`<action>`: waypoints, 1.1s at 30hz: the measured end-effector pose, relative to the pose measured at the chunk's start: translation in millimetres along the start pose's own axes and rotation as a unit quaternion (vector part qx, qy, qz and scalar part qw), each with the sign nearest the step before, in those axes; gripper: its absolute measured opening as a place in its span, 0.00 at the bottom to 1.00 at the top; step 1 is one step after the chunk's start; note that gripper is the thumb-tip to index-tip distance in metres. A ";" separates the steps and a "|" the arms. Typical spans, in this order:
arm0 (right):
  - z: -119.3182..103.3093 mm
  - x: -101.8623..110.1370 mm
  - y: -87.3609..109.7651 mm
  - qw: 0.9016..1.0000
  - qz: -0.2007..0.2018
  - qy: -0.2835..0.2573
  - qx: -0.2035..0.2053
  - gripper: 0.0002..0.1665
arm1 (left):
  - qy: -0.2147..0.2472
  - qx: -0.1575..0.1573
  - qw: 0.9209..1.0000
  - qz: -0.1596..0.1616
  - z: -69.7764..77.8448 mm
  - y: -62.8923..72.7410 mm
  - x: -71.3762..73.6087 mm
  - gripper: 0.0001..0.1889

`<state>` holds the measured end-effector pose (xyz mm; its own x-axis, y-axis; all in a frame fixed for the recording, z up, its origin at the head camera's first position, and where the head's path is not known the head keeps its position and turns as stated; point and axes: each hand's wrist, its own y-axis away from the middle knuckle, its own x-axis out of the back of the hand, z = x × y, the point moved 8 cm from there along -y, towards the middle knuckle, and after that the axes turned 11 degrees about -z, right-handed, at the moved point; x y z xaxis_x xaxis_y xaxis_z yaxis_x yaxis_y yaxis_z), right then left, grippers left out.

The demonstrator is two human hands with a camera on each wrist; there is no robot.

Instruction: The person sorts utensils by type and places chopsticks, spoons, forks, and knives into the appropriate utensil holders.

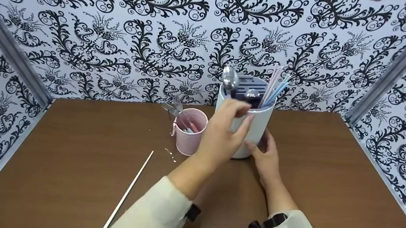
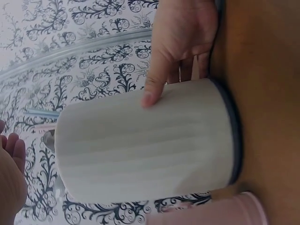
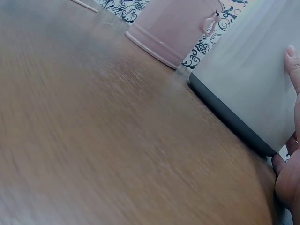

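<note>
A tall white utensil holder [image 1: 256,131] with a dark base stands at the back of the table. In it are spoons [image 1: 230,80] and pink and blue chopsticks [image 1: 279,88], beside a slotted section. My right hand [image 1: 267,162] grips the holder low on its right side; in the left wrist view the thumb lies across the white wall [image 2: 122,145] and the other fingers go behind. My left hand [image 1: 221,133] hovers before the holder's front rim, fingers loosely bent, with nothing visible in them. In the left wrist view it appears only partly, at the edge.
Left of the holder stands a pink cup [image 1: 188,142] with forks [image 1: 171,107] and other utensils leaning in it. A white stick [image 1: 126,193] lies on the brown table [image 1: 70,153] at left, and small white bits [image 1: 172,156] lie near the cup. Patterned walls enclose the table.
</note>
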<state>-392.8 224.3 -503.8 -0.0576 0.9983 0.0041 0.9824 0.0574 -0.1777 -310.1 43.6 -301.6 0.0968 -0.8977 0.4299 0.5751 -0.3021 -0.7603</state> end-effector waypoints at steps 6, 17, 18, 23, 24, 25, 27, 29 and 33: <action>2.3 2.2 1.3 1.000 0.012 0.004 -0.009 0.48 | -0.006 0.015 1.000 0.024 -10.1 35.4 14.4 0.09; 2.1 2.2 4.3 1.000 0.016 0.010 -0.015 0.49 | -0.036 0.061 0.996 0.051 -32.0 91.5 44.1 0.11; 1.9 2.1 4.2 1.000 0.015 0.010 -0.015 0.48 | -0.040 0.067 0.996 0.054 -34.0 95.9 47.1 0.11; -2.2 1.7 3.7 1.000 0.010 0.012 -0.013 0.49 | -0.042 0.091 0.993 0.063 -42.9 108.7 59.3 0.13; -2.8 2.7 3.3 1.000 0.011 0.014 -0.014 0.49 | -0.037 0.095 0.993 0.060 -44.9 109.0 60.5 0.13; -3.4 2.9 3.5 1.000 0.011 0.017 -0.014 0.49 | -0.032 0.102 0.993 0.055 -47.8 109.6 61.3 0.12; -3.7 4.1 3.3 0.999 0.013 0.026 -0.016 0.49 | -0.024 0.119 0.992 0.044 -52.7 110.2 63.1 0.12; -3.3 4.8 3.5 0.999 0.015 0.036 -0.019 0.49 | -0.020 0.136 0.990 0.036 -57.4 111.8 65.4 0.12; -1.5 4.2 3.5 0.999 0.015 0.040 -0.017 0.49 | -0.026 0.176 0.984 0.023 -65.5 117.6 71.3 0.12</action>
<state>-389.4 228.7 -502.9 -0.0153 0.9969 0.0774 0.9891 0.0264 -0.1449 -288.8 -76.9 -392.3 0.1653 -0.8870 0.4313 0.8136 -0.1245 -0.5680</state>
